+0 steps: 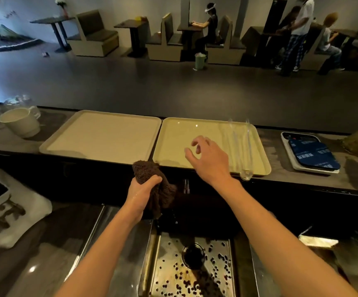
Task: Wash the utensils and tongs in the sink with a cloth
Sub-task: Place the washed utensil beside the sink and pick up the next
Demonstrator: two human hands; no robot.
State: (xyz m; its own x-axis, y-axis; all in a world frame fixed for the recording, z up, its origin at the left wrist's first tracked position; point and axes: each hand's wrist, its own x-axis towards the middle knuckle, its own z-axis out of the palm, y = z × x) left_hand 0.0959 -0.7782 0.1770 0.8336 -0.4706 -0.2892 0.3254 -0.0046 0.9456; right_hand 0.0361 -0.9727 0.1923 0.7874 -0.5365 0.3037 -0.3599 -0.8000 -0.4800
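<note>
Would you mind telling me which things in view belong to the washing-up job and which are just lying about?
Job: brown cloth, gripped by the left hand; clear tongs on the right tray; sink; right hand, open above that tray.
Lying about: left tray, cream cup, white device with a blue cover.

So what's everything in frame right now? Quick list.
left tray: 1, cream, on the counter
right tray: 1, cream, beside it, under the tongs
tongs: 1, clear, along right tray's right side
mug: 1, cream, counter far left
device: 1, white with blue top, right of trays
sink: 1, steel, below the counter
dark beads: many, scattered in the sink
people: several, at booths across the room
cloth: 1, brown, in left hand
left hand: grips cloth above the sink
right hand: open, over right tray, holding nothing
</note>
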